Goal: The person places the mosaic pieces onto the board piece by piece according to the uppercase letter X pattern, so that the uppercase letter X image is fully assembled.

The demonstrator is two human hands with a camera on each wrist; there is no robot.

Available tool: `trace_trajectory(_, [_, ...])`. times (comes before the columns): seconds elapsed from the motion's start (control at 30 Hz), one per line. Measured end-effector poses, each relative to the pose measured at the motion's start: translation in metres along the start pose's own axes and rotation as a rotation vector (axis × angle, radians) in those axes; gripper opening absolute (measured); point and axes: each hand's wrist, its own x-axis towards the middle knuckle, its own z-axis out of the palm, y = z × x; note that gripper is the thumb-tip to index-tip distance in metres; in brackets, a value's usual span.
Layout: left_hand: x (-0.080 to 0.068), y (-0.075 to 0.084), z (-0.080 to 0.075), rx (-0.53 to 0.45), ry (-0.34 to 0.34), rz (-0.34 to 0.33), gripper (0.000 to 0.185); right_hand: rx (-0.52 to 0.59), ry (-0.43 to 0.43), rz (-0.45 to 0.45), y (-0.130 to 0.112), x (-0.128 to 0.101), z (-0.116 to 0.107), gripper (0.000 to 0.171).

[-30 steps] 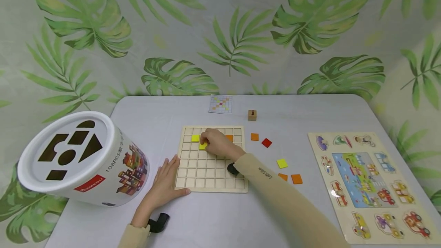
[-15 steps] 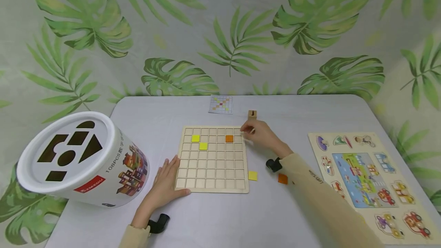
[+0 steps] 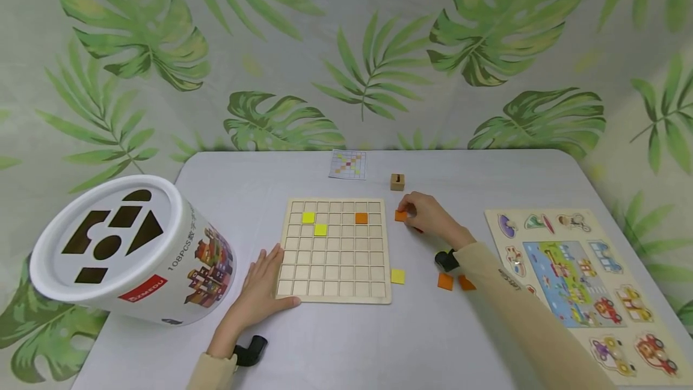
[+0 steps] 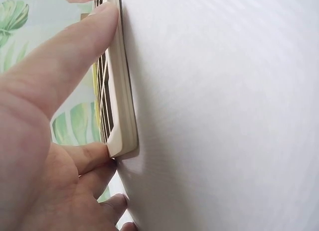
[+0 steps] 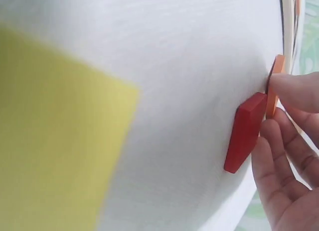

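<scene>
My right hand (image 3: 430, 218) is off the board's right side, thumb and fingers pinching an orange square tile (image 3: 400, 215) at the table. In the right wrist view the thumb lies against that orange tile (image 5: 273, 86), with a red tile (image 5: 244, 134) right beside the fingers. My left hand (image 3: 262, 290) rests at the near left corner of the wooden grid board (image 3: 332, 257), fingers straight along its left edge and thumb at its front edge. On the board lie two yellow tiles, one of them the inner yellow tile (image 3: 320, 230), and one orange tile (image 3: 361, 218).
Loose on the table are a yellow tile (image 3: 397, 276) and an orange tile (image 3: 446, 281). A pattern card (image 3: 348, 165) and a wooden cube (image 3: 397, 182) stand behind the board. A large white bucket (image 3: 130, 245) is at left, a picture puzzle (image 3: 574, 281) at right.
My right hand has left the inner yellow tile on the board, moved right past the board's edge and taken hold of the orange tile. The left hand has stayed put.
</scene>
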Motion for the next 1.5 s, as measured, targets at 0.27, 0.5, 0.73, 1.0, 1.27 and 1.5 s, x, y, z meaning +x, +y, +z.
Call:
trace_trajectory(0.27, [0.0,0.0,-0.001,0.005,-0.007,-0.019,0.105,0.062,0.014,-0.044,-0.022,0.004,0.004,0.022])
trace_trajectory(0.5, [0.001,-0.001,0.001,-0.002,-0.004,-0.018,0.106,0.13,-0.061,-0.16,-0.055,0.018,0.028,0.021])
trace_trajectory(0.73, [0.001,-0.002,0.001,-0.005,-0.006,-0.017,0.106,0.014,-0.121,-0.183,-0.08,0.028,0.05,0.016])
trace_trajectory(1.0, [0.001,-0.001,0.001,-0.003,0.0,-0.012,0.106,-0.045,-0.126,-0.165,-0.088,0.031,0.057,0.02])
trace_trajectory(1.27, [0.001,-0.001,0.002,-0.005,-0.006,-0.016,0.106,0.065,-0.096,-0.125,-0.07,0.02,0.04,0.018])
trace_trajectory(1.5, [0.001,-0.003,0.001,-0.004,0.002,-0.008,0.106,0.063,-0.006,-0.038,-0.024,-0.009,0.006,0.02])
